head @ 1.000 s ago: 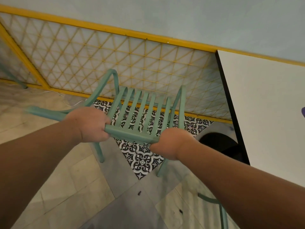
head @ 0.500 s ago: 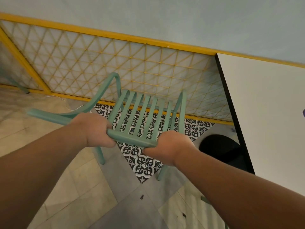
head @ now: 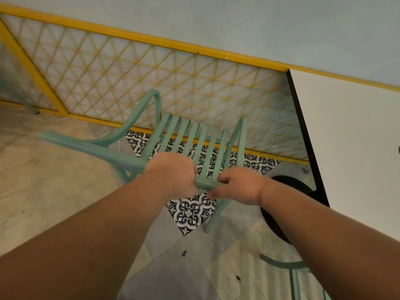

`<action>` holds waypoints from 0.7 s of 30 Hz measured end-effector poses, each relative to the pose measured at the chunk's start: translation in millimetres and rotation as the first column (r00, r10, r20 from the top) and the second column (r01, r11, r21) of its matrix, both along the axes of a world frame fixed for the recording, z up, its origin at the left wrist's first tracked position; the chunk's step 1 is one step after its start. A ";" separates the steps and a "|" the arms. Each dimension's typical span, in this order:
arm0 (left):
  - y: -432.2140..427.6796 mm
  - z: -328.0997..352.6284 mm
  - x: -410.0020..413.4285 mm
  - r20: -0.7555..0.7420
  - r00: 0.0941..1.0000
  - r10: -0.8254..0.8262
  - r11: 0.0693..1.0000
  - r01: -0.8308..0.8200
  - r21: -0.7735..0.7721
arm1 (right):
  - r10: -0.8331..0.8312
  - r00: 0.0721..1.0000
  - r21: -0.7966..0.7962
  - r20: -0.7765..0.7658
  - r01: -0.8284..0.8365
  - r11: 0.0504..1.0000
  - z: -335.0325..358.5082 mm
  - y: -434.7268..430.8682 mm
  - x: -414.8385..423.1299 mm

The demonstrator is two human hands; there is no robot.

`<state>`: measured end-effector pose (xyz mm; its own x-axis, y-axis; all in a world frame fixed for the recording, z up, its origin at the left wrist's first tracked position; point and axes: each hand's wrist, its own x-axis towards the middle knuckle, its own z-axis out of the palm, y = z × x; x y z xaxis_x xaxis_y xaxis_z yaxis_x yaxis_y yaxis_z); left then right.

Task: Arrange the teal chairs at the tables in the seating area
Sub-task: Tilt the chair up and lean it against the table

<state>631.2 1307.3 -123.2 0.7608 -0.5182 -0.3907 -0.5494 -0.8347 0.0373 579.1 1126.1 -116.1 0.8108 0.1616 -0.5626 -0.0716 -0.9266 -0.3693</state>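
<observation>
Looking down, I see the yellow lattice panel (head: pixel 151 79) along the wall (head: pixel 216 22) and the white counter (head: pixel 357 137) at right on its black round base (head: pixel 279 215). Left of the counter and near it, the teal chair (head: pixel 190 137) is over patterned floor tiles (head: pixel 190 213), its slatted back toward me. My left grip (head: pixel 173 174) is clamped on the back's top rail; my right grip (head: pixel 240 187), just beside it, curls round the same rail.

Light: soft, even, rather dim; shadows faint. Motion blur left of chair (head: pixel 121 155); wide-angle bending at frame edges
</observation>
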 end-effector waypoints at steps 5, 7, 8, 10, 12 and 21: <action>3.7 -3.0 0.3 0.022 1.000 -0.007 1.000 0.008 -0.009 | -0.181 0.976 0.309 -0.126 0.211 0.927 -20.3 -49.5 -20.9; 3.1 -3.9 0.6 0.026 1.000 -0.003 1.000 0.003 -0.011 | -0.281 0.947 0.408 -0.152 0.319 0.855 -32.3 -57.5 -23.1; 2.7 -4.3 0.6 0.033 0.999 -0.001 1.000 0.002 -0.014 | -0.330 0.929 0.445 -0.167 0.369 0.816 -36.5 -59.0 -22.0; 2.3 -5.2 0.7 0.045 0.999 -0.005 1.000 0.006 -0.016 | -0.400 0.887 0.490 -0.231 0.461 0.740 -41.7 -60.1 -20.2; 2.5 -4.8 0.5 0.044 0.999 -0.003 1.000 0.004 -0.010 | -0.418 0.865 0.498 -0.277 0.501 0.708 -44.7 -60.0 -19.4; 7.4 -3.9 1.0 0.043 0.999 -0.030 1.000 0.030 0.007 | -0.535 0.807 0.472 -0.250 0.584 0.660 -40.8 -48.3 -26.8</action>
